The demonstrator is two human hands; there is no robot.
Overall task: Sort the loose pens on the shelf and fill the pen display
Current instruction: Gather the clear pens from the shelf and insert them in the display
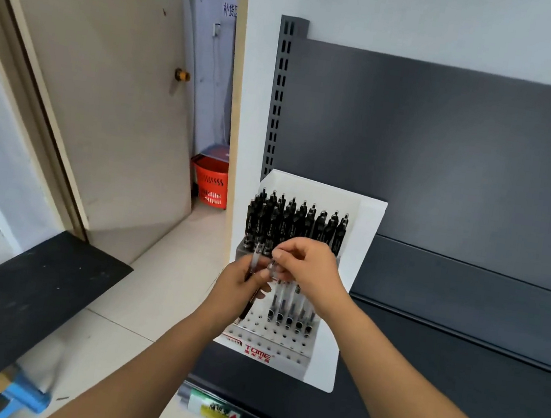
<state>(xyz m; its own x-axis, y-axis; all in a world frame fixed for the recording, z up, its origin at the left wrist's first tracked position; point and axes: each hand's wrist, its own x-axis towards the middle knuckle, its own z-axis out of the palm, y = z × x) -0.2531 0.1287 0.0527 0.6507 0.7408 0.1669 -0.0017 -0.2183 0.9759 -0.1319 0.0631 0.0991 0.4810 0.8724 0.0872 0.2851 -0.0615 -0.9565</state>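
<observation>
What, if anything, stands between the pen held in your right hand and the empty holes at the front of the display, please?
Nothing visible blocks it. The right hand pinches a clear pen above the pen display. The row of clear pens stands behind the empty front holes; the left hand is off to the left.

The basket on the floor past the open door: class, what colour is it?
The basket is red-orange, with slotted sides. The head view, the only one, shows it left of the pen display.

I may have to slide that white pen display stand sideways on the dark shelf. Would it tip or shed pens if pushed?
The white stepped pen display stand looks wide and low, so it probably slides rather than tips. The tall black pens crowd its back rows, so a high push might rock it. The clear pens stand loosely in holes and could rattle.
</observation>
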